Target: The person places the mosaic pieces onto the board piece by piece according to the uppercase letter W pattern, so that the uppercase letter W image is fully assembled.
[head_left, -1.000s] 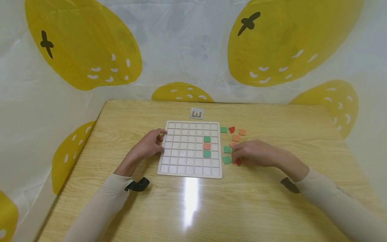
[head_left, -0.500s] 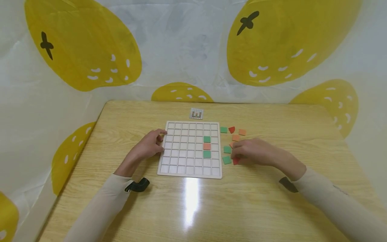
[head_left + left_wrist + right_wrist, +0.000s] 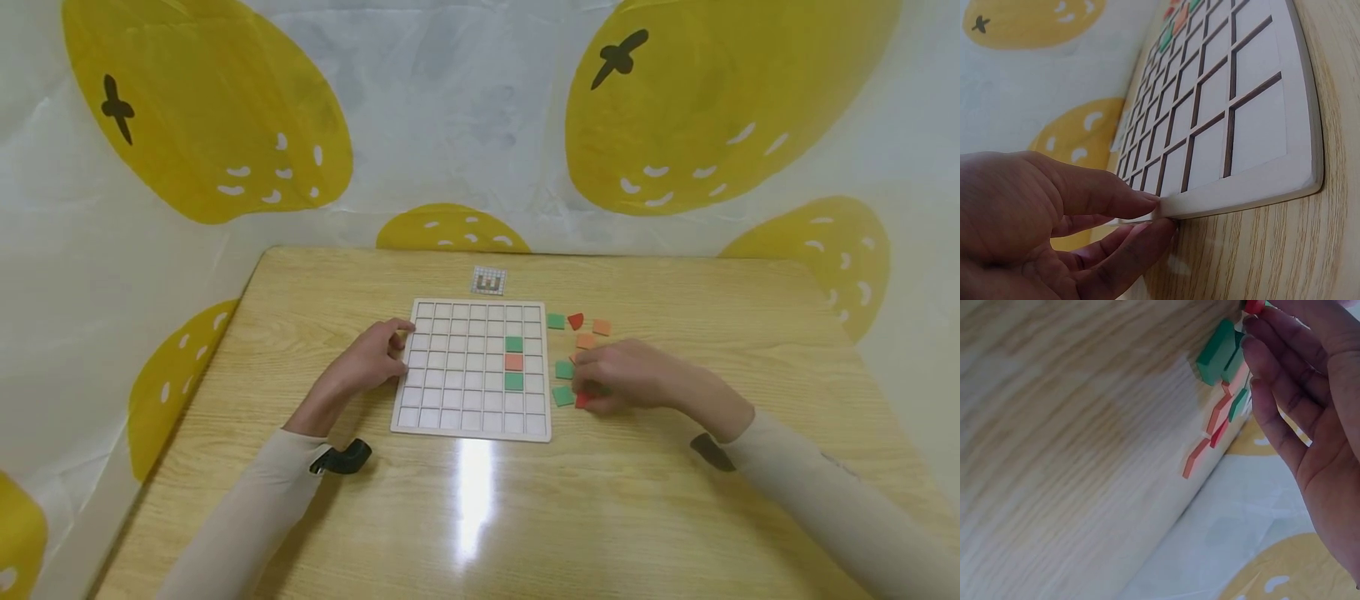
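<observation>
One red piece (image 3: 582, 401) slid leftward, right hand (image 3: 630, 373) pinching; three tiles (image 3: 513, 362) on board (image 3: 453, 379)

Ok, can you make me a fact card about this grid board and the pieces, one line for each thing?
Board: pale grid board, lying on a wooden table
On it: upper green square, orange square, lower green square, in one column
Loose pieces: green, orange and red, right of the board
Left hand: touching the board's left edge
Right hand: fingers at a red piece; grip partly hidden
Picture card: beyond the board, showing a dark blocky shape
Background: big yellow shapes on a pale sheet
</observation>
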The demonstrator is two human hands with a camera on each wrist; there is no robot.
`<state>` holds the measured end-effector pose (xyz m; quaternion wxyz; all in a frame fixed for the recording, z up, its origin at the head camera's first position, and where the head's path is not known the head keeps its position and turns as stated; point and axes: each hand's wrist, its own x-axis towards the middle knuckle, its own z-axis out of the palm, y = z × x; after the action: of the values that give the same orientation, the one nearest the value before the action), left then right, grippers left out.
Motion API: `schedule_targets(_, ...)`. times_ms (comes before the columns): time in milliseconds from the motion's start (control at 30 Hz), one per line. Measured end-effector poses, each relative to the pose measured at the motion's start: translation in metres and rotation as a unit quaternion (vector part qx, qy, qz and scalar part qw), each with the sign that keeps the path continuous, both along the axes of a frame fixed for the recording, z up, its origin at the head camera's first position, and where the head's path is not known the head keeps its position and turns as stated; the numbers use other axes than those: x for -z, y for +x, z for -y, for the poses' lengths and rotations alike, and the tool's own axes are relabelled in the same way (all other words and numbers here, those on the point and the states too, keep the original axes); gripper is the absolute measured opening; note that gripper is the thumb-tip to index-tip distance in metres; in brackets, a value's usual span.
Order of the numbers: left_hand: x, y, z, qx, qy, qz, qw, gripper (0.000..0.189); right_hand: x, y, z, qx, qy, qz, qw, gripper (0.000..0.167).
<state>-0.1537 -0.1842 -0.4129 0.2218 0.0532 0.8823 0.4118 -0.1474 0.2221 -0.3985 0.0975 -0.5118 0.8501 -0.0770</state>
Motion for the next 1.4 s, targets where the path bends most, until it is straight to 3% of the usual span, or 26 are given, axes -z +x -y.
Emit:
schedule_targets(400,-0.002,0.000,0.001,0.002,0.007,0.000,1.0000,0.065,-0.013,-0.006,0.009,0.033,0.016,0.022,0.9991,0.013)
schedule_targets(733,-0.002,0.000,0.000,0.000,0.003,0.000,1.0000,0.066,-0.017,-0.013,0.021,0.000,-0.008,0.021,0.9997,0.016)
schedule_targets(1000,0.000,0.000,0.001,0.012,0.010,-0.018,0.9997,0.066,-0.016,-0.014,0.037,-0.009,-0.002,0.023,0.9997,0.014)
schedule_targets(1400,-0.001,0.001,-0.001,-0.002,0.003,-0.007,1.0000,0.066,-0.010,-0.017,0.053,-0.035,-0.007,0.018,0.9992,0.014)
